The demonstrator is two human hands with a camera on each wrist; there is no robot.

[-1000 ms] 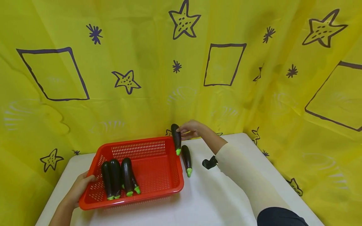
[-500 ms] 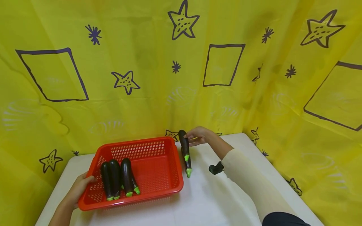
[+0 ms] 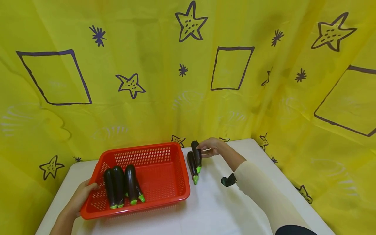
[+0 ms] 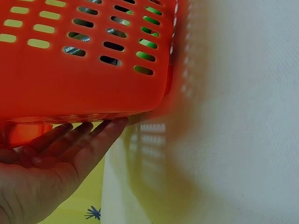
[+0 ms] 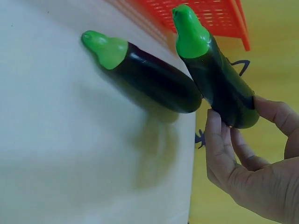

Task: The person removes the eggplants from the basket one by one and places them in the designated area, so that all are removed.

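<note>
My right hand (image 3: 212,146) pinches a dark eggplant (image 3: 197,154) with a bright green stem between thumb and fingertips, near its rounded end. In the right wrist view the green stem end of the held eggplant (image 5: 222,84) points up toward the basket. A second eggplant (image 5: 156,81) lies on the white table just to its left in the head view. My left hand (image 3: 81,196) grips the left side of a red slotted plastic basket (image 3: 141,146), thumb over the rim and fingers (image 4: 96,147) under it. Several eggplants (image 3: 118,184) lie side by side in the basket's left half.
A white table (image 3: 211,205) bears everything. A yellow curtain (image 3: 158,114) with drawn stars and frames stands close behind the table and along its right side. A small dark object (image 3: 228,180) sits at the right forearm's cream sleeve (image 3: 264,192).
My right hand has carried its eggplant right and down, from over the basket's right rim, past the lying eggplant, to that one's right side. My left hand and the basket have stayed put.
</note>
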